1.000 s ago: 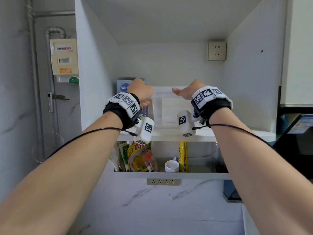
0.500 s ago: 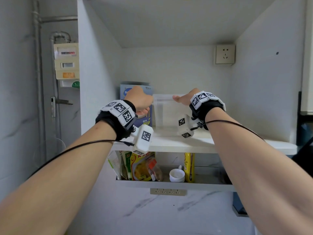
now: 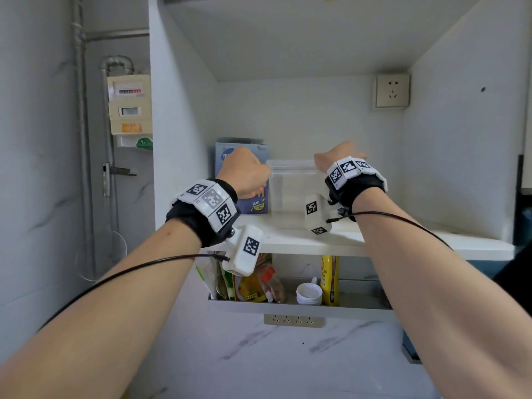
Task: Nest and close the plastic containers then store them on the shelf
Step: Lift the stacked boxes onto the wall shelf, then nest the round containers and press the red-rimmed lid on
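Observation:
A clear plastic container (image 3: pixel 290 188) with its lid on stands on the white shelf (image 3: pixel 403 240), in front of the back wall. My left hand (image 3: pixel 247 174) is at the container's upper left corner and grips it there with curled fingers. My right hand (image 3: pixel 336 158) hovers just off the upper right corner. It looks blurred, and its fingers stretch out to the right, away from the container. Both wrists carry black bands with white marker blocks.
A blue box (image 3: pixel 259 203) stands on the shelf directly left of the container, behind my left hand. Below the shelf, a grey rack (image 3: pixel 299 308) holds snack packets, stacked white cups (image 3: pixel 308 295) and a yellow bottle (image 3: pixel 329 280). A wall socket (image 3: pixel 392 90) sits at the upper right.
The container has gone from raised between both hands to standing on the shelf. My right hand has let go and moved off to the right. My left hand stays at the left corner.

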The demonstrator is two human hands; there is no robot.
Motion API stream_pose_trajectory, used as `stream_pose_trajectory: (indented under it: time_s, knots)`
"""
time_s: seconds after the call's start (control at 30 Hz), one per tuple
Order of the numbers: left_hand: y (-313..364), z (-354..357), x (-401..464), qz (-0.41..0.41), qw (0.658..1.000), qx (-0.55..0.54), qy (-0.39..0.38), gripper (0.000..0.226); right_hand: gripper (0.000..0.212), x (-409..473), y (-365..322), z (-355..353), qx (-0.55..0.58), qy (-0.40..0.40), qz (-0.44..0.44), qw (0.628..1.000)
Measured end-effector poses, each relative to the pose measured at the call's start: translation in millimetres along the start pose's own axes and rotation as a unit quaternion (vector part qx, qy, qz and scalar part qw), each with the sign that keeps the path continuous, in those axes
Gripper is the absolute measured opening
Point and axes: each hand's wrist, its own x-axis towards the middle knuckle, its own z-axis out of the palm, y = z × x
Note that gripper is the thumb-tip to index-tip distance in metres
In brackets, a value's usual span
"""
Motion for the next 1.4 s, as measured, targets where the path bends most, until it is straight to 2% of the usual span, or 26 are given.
stream_pose_trajectory:
  time_s: [0.07,0.1,0.13,0.17,0.23,0.33,0.4,0.5,0.6,0.8,0.87,1.0,1.2,1.3,1.4]
  knots:
    - [0.9,-4.9,-9.0,0.000,1.000,-0.017,0.000,0.027,0.033,-8.5,-8.3,-7.2,0.036,0.035,0.025,0.998]
    - [1.5,-7.5,-14.6,0.001,1.000,-0.022,0.002,0.026,0.032,-14.6,-11.6,-10.0,0.055,0.040,0.015,0.998]
    - [2.2,-10.3,-19.5,0.005,1.000,-0.023,0.006,0.027,0.022,-18.3,-14.9,-13.2,0.074,0.042,-0.003,0.996]
    - [1.0,-13.6,-26.3,0.012,1.000,-0.022,0.012,0.027,0.005,-25.0,-17.0,-15.6,0.088,0.029,-0.025,0.995]
    - [-1.6,-19.5,-37.6,0.030,0.999,-0.006,0.035,0.028,0.021,-39.6,-21.8,-19.2,0.124,-0.004,-0.070,0.990]
    - [-8.7,-29.0,-59.8,0.046,0.997,0.010,0.055,0.027,0.011,-67.4,-28.2,-17.5,0.183,-0.059,-0.105,0.976]
    - [-16.7,-36.6,-75.8,0.043,0.997,0.003,0.060,0.025,0.018,-85.3,-25.7,-8.8,0.217,-0.100,-0.100,0.966]
    - [-32.2,-48.0,-100.3,0.025,0.998,-0.014,0.065,0.023,0.033,-120.7,-15.1,1.2,0.226,-0.117,-0.094,0.962]
    - [-48.5,-54.8,-126.4,0.000,0.998,-0.023,0.062,0.022,0.027,-161.8,-1.9,12.5,0.244,-0.142,-0.097,0.954]
    - [-95.9,-53.5,-177.6,-0.036,0.998,-0.026,0.051,0.022,0.023,-246.6,38.1,50.8,0.275,-0.247,-0.091,0.925]
    - [-117.8,-49.2,-191.8,-0.059,0.997,-0.027,0.038,0.022,0.023,-264.3,55.8,72.1,0.273,-0.280,-0.074,0.918]
    - [-180.8,-33.4,-216.9,-0.144,0.988,-0.041,0.030,0.021,0.018,-294.5,105.7,128.6,0.270,-0.327,0.017,0.906]
    - [-295.3,-0.6,-256.9,-0.275,0.961,0.000,0.006,0.021,0.023,-339.6,187.7,218.0,0.184,-0.396,0.106,0.893]
    - [-338.6,14.8,-277.5,-0.337,0.942,0.007,-0.003,0.017,0.023,-359.5,220.0,252.9,0.122,-0.417,0.109,0.894]
    - [-374.6,29.5,-301.8,-0.378,0.926,0.020,-0.015,0.014,0.022,-378.9,246.9,284.6,0.059,-0.462,0.094,0.880]
